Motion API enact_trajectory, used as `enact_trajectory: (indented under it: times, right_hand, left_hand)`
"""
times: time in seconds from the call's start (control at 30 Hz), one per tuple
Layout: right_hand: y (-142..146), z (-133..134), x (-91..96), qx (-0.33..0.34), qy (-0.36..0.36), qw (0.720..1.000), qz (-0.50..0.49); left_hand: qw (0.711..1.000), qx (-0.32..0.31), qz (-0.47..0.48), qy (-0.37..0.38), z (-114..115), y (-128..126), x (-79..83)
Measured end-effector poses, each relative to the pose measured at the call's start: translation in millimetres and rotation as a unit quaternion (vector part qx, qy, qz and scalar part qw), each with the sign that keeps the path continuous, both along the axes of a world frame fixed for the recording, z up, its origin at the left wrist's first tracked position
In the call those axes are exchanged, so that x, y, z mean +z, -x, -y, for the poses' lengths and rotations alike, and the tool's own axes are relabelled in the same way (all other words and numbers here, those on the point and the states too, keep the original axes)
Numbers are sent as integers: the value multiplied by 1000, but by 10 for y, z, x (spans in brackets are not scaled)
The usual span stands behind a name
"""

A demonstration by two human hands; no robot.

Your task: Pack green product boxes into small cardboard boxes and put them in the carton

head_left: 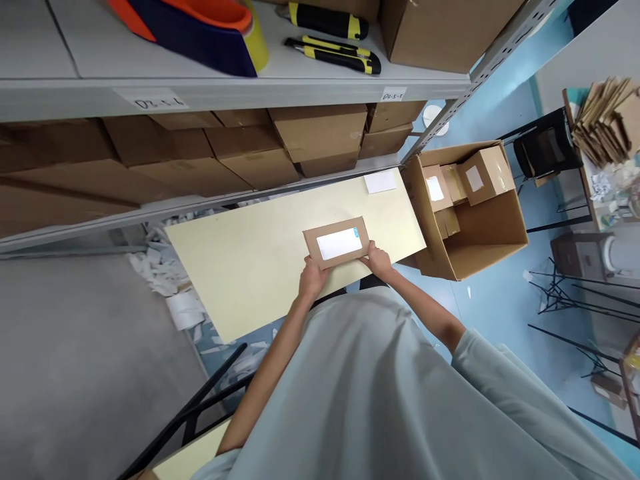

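Observation:
Between my two hands is a small flat cardboard box (311, 245) with a white label (340, 244) on its upper face. My left hand (313, 279) grips its near left corner, the fingers partly hidden by the box. At the near right corner, my right hand (379, 260) has its thumb on top and fingers underneath. The box is over a long cream tabletop (240, 267); whether it touches the surface I cannot tell. Toward the far right end of the tabletop lies a stack of white labels or paper (380, 181).
Right of the table stands a large open carton (480, 257) holding several labelled boxes. Above runs a metal shelf (225, 93) with a tape dispenser (200, 33) and utility knives (335, 53). Cardboard boxes (260, 143) line the lower shelf. Paper scraps (160, 267) litter the left.

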State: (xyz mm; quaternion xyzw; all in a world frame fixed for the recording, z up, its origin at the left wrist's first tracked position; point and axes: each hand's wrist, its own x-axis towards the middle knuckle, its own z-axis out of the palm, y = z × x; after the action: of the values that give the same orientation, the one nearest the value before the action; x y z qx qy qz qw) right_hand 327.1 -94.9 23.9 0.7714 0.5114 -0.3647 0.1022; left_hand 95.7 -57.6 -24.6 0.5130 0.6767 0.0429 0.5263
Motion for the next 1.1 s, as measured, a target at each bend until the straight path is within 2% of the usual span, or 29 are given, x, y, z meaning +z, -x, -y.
enact_trajectory:
  times: [0.1,0.2,0.27,0.33,0.43,0.5,0.57,0.67,0.77,0.87,0.97,1.1]
  right_hand:
    - [-16,-55,-43,-16,4,1000,-12]
    - [-110,-89,-100,-28,5,998,-55]
    - [-261,-117,-136,-20,7,993,-116]
    - [-491,-175,-170,-8,8,977,-215]
    - [-927,-351,-223,-57,-19,943,-329]
    - [-1227,-530,-271,-131,-71,936,-319]
    - [-1510,-746,-342,-197,-136,934,-264]
    - [-1872,-1099,-517,-249,-196,930,-187]
    - [-2098,-1416,-754,-265,-213,926,-163]
    - [-2166,-1628,-985,-244,-210,936,-145]
    - [-2155,-1723,-1153,-194,-196,954,-119]
    - [-2134,-1757,-1265,-188,-202,955,-113]
  left_hand:
    - [1000,-1,-15,10,-68,0,3]
    - [1000,25,3,5,-48,-17,4]
    - [998,49,32,-39,-20,-61,38]
    - [992,63,25,-110,-18,-152,116]
    - [980,38,-19,-196,-124,-408,292]
    - [975,3,14,-222,-285,-669,385]
    - [972,-14,81,-221,-508,-994,394]
    - [972,5,162,-168,-912,-1547,183]
    - [979,59,176,-90,-1316,-2066,-241]
    - [983,113,142,-40,-1606,-2433,-680]
    - [985,125,118,-29,-1695,-2612,-982]
    - [980,130,138,-63,-1570,-2669,-1163]
